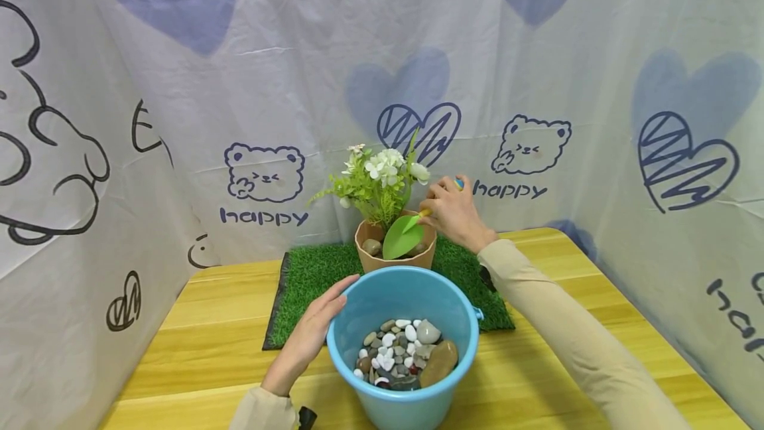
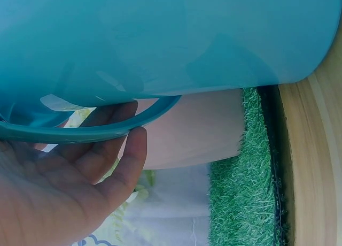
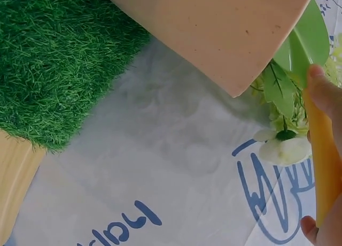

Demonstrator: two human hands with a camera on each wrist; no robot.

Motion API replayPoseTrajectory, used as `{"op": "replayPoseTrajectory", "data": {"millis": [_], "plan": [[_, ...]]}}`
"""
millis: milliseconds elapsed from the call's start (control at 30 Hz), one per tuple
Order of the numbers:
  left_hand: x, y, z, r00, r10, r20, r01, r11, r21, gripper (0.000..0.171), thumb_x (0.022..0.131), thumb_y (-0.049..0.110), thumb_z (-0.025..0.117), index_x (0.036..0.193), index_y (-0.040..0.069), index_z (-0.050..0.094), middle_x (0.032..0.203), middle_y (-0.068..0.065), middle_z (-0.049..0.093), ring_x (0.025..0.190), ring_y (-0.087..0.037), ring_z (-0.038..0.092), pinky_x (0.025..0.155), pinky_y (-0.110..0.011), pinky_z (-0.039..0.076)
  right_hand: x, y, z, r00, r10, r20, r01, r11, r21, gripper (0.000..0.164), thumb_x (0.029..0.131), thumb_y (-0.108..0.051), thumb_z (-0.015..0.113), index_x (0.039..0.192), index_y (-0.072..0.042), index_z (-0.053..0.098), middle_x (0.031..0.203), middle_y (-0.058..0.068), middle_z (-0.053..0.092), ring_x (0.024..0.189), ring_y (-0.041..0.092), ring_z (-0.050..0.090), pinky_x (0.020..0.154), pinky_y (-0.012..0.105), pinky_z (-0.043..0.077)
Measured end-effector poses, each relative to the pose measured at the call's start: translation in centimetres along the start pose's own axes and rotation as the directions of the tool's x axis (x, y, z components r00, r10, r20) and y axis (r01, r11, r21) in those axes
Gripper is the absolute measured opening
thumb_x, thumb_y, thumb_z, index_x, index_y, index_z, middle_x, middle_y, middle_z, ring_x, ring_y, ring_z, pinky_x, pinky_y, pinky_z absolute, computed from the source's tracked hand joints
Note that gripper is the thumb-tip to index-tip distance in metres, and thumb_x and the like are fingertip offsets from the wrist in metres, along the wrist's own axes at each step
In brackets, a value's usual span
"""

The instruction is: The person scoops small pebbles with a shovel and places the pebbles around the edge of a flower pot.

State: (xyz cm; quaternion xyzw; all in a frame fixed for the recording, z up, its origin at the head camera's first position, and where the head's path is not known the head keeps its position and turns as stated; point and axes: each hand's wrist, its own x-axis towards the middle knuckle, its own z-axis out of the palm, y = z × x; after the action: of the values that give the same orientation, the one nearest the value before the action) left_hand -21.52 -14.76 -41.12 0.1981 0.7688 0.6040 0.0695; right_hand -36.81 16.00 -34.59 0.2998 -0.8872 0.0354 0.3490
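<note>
On the near side stands a light blue bucket with pebbles and a larger brown stone inside. My left hand holds its left side. In the left wrist view, the fingers pass behind a curved blue band, the bucket handle, and the thumb lies against it. My right hand grips the yellow handle of a small trowel with a green blade. The blade slants down over a peach flower pot, its tip among stones. White flowers and green leaves rise from the pot.
The pot stands on a mat of artificial grass with a black edge. Underneath is a wooden table. A white curtain with printed hearts and bears hangs behind and along both sides. The bucket stands close in front of the pot.
</note>
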Motion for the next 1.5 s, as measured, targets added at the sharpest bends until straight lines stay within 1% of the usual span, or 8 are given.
{"op": "replayPoseTrajectory", "data": {"millis": [200,367,600,900,1067,1200,1333,1500], "plan": [[0.0,0.0,0.0,1.000,0.002,-0.003,-0.001,1.000,0.005,0.047,0.107,0.036,0.033,0.152,0.020,0.038,0.147,-0.015,0.048,0.123,-0.039,0.057,0.095,-0.044,0.054,-0.2,0.2,-0.2,0.998,0.065,0.003,-0.065,0.997,0.039,0.027,0.078,-0.041,0.079,0.094,-0.019,0.079,0.096,0.000,0.066,0.099,0.022,0.049,0.102,0.056,0.030],[0.0,0.0,0.0,1.000,-0.001,0.002,0.001,1.000,-0.009,0.048,0.107,0.035,0.033,0.152,0.017,0.036,0.146,-0.017,0.049,0.121,-0.042,0.058,0.093,-0.048,0.054,-0.4,0.3,-0.5,0.993,0.116,0.026,-0.117,0.990,0.073,0.030,0.081,-0.044,0.076,0.097,-0.018,0.078,0.098,-0.001,0.068,0.100,0.022,0.049,0.098,0.058,0.030],[-0.1,0.0,0.0,1.000,-0.002,0.002,0.002,1.000,-0.012,0.048,0.107,0.037,0.034,0.152,0.021,0.037,0.146,-0.017,0.048,0.121,-0.042,0.058,0.093,-0.048,0.054,-0.8,0.3,-1.1,0.982,0.158,0.108,-0.166,0.983,0.075,0.036,0.088,-0.050,0.066,0.102,-0.018,0.074,0.101,0.002,0.069,0.095,0.023,0.048,0.092,0.061,0.032],[-0.1,0.1,0.0,1.000,-0.002,0.010,0.002,1.000,-0.014,0.048,0.107,0.037,0.033,0.152,0.020,0.036,0.147,-0.018,0.048,0.121,-0.042,0.057,0.093,-0.048,0.054,-1.7,0.0,-1.5,0.968,0.139,0.209,-0.157,0.985,0.074,0.037,0.095,-0.052,0.054,0.106,-0.020,0.071,0.104,0.001,0.070,0.097,0.023,0.051,0.098,0.063,0.028],[-0.1,0.1,0.1,1.000,-0.002,0.016,0.003,0.999,-0.035,0.048,0.107,0.036,0.033,0.153,0.019,0.035,0.146,-0.019,0.048,0.121,-0.045,0.057,0.093,-0.050,0.054,-2.2,-0.4,-1.9,0.959,0.116,0.259,-0.150,0.982,0.116,0.037,0.097,-0.052,0.051,0.102,-0.022,0.071,0.102,-0.001,0.069,0.097,0.021,0.052,0.102,0.068,0.025],[-0.1,0.1,0.1,1.000,-0.001,0.023,0.003,0.999,-0.054,0.048,0.108,0.035,0.032,0.153,0.018,0.034,0.146,-0.020,0.048,0.119,-0.047,0.057,0.092,-0.052,0.054,-2.7,-0.7,-1.9,0.955,0.094,0.281,-0.139,0.980,0.145,0.034,0.098,-0.053,0.049,0.097,-0.026,0.070,0.096,-0.004,0.068,0.097,0.020,0.053,0.103,0.071,0.024],[-0.1,0.1,0.1,1.000,0.000,0.027,0.002,0.998,-0.057,0.049,0.108,0.034,0.032,0.153,0.017,0.034,0.146,-0.020,0.048,0.119,-0.046,0.057,0.092,-0.051,0.054,-3.3,-0.9,-1.9,0.949,0.087,0.303,-0.141,0.977,0.163,0.032,0.099,-0.053,0.048,0.094,-0.029,0.069,0.097,-0.006,0.069,0.096,0.019,0.054,0.099,0.065,0.032],[-0.1,0.1,0.1,1.000,-0.005,0.030,0.007,0.998,-0.067,0.048,0.108,0.034,0.032,0.153,0.018,0.034,0.146,-0.021,0.048,0.119,-0.047,0.057,0.092,-0.052,0.054,-3.9,-1.3,-1.8,0.928,0.094,0.360,-0.171,0.967,0.188,0.034,0.099,-0.055,0.046,0.097,-0.032,0.071,0.095,-0.010,0.069,0.092,0.016,0.056,0.089,0.054,0.040]]}}
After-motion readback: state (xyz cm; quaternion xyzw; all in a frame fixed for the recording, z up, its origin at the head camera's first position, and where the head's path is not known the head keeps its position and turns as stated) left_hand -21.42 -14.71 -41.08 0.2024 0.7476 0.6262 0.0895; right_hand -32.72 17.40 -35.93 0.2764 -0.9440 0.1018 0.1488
